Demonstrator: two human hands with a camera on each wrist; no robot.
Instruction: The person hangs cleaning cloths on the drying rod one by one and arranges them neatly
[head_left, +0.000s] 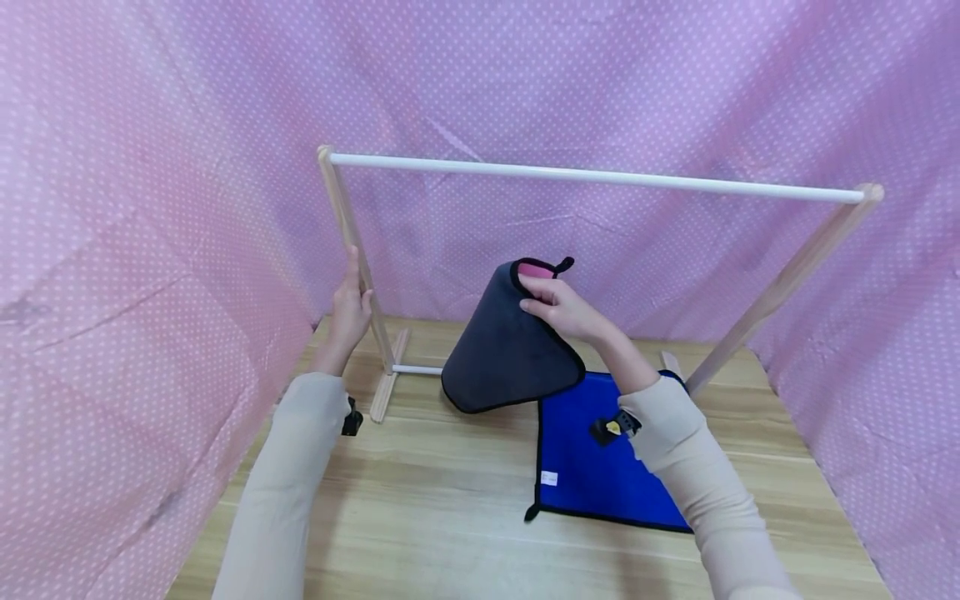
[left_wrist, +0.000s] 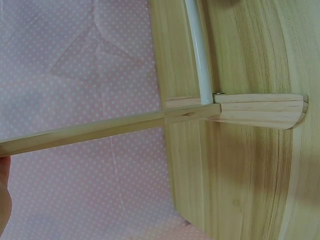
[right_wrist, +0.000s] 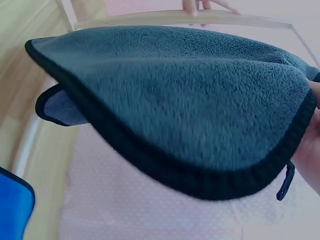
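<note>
A grey plush cloth (head_left: 502, 350) with black edging, a pink underside and a small black hanging loop is held up, folded over, in the head view. My right hand (head_left: 566, 308) pinches its upper edge between thumb and fingers. In the right wrist view, the grey cloth (right_wrist: 190, 105) hides much of that hand, which shows only at the right edge. My left hand (head_left: 350, 312) holds the left post (head_left: 345, 208) of a wooden rack. Only a bit of the left hand (left_wrist: 4, 195) appears in the left wrist view, against the post (left_wrist: 110, 125).
The rack's white top bar (head_left: 592, 175) spans above the cloth, and its right post (head_left: 787, 279) slants beyond my right arm. A blue cloth (head_left: 577, 467) with black edging lies on the wooden table (head_left: 420, 500). Pink dotted curtain (head_left: 487, 75) surrounds the table.
</note>
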